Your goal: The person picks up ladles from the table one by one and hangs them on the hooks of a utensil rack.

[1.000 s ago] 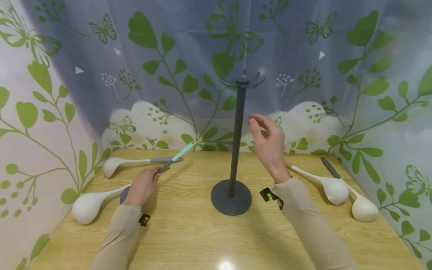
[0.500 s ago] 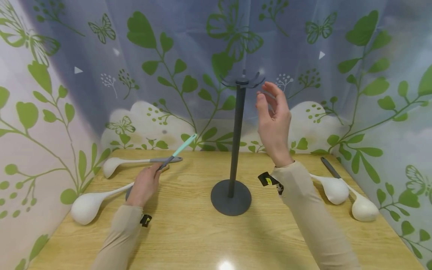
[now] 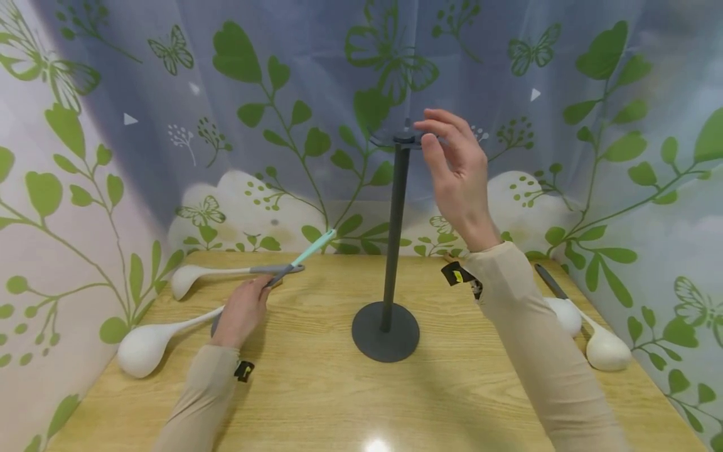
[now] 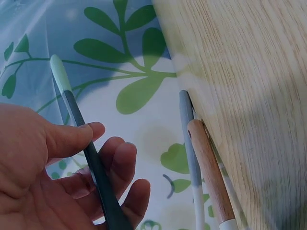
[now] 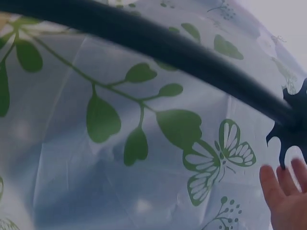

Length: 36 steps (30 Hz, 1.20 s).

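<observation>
Left of the dark stand, the left hand pinches a teal-tipped handle, while the right hand, fingers loosely extended beside the stand's hooks (contact unclear), could tip the stand by pushing sideways.

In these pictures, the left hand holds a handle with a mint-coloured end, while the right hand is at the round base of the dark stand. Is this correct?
Not quite: the right hand is at the hooked top of the dark stand, as the head view shows. The left hand does hold the handle with a mint-coloured end.
</observation>
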Each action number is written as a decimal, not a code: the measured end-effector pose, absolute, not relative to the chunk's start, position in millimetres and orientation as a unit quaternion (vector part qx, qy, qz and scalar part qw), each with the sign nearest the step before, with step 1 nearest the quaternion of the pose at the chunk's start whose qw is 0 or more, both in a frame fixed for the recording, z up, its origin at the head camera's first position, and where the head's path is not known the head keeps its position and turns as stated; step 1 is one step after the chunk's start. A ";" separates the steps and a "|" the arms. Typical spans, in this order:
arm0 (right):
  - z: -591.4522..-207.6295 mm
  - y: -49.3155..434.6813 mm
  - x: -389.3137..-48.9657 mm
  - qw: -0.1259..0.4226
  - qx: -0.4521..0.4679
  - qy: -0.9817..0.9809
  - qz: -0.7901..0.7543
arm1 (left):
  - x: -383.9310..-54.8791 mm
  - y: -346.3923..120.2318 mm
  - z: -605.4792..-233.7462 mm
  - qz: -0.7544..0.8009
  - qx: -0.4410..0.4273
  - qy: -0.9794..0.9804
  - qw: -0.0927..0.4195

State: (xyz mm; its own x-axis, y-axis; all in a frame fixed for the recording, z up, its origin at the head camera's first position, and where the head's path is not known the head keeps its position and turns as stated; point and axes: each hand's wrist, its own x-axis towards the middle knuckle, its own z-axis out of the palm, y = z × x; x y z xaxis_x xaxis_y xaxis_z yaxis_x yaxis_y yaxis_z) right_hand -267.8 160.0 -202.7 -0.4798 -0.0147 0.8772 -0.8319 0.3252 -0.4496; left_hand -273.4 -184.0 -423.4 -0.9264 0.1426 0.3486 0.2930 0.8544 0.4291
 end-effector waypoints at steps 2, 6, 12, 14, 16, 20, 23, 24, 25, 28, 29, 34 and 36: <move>-198.2 159.0 -266.7 0.409 0.312 -0.713 0.475 | -273.7 -183.0 -423.7 -0.249 -0.117 -0.949 0.154; -190.9 155.5 -256.9 0.421 0.330 -0.720 0.443 | -275.1 -179.4 -422.8 -0.257 -0.130 -0.942 0.173; -193.0 155.9 -256.5 0.417 0.337 -0.706 0.462 | -274.4 -172.1 -420.3 -0.253 -0.145 -0.936 0.199; -195.8 157.7 -262.8 0.419 0.336 -0.708 0.459 | -272.8 -170.6 -419.6 -0.258 -0.143 -0.934 0.200; -198.0 159.6 -268.8 0.425 0.330 -0.713 0.449 | -270.7 -169.4 -418.2 -0.267 -0.141 -0.933 0.196; -198.3 162.8 -276.7 0.441 0.323 -0.723 0.423 | -267.3 -167.2 -413.0 -0.303 -0.139 -0.925 0.180; -196.5 162.9 -279.1 0.449 0.325 -0.725 0.409 | -265.7 -165.0 -407.5 -0.325 -0.138 -0.918 0.178; -195.9 162.9 -279.3 0.451 0.327 -0.724 0.406 | -265.3 -163.9 -405.8 -0.329 -0.137 -0.917 0.179; -195.5 162.9 -279.3 0.451 0.328 -0.724 0.405 | -265.2 -162.6 -404.3 -0.330 -0.135 -0.917 0.180; -195.3 163.6 -279.2 0.451 0.331 -0.722 0.407 | -265.7 -157.0 -399.8 -0.334 -0.135 -0.913 0.193; -195.3 164.0 -279.2 0.450 0.333 -0.720 0.409 | -266.1 -154.8 -398.2 -0.335 -0.135 -0.911 0.197; -197.7 165.5 -280.8 0.447 0.338 -0.710 0.426 | -269.1 -144.8 -389.8 -0.348 -0.150 -0.899 0.221; -198.6 166.0 -281.2 0.446 0.337 -0.707 0.434 | -270.6 -140.8 -385.7 -0.353 -0.153 -0.895 0.228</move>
State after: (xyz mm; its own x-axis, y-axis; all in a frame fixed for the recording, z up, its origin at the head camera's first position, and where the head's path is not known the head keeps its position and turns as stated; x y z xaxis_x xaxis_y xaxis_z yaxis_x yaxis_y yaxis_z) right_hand -281.2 166.0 -198.6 -0.3756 -0.0890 0.9225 -0.8627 0.3973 -0.3129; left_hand -270.6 -140.8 -385.7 -0.8490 0.1124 0.5163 0.4343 0.7048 0.5610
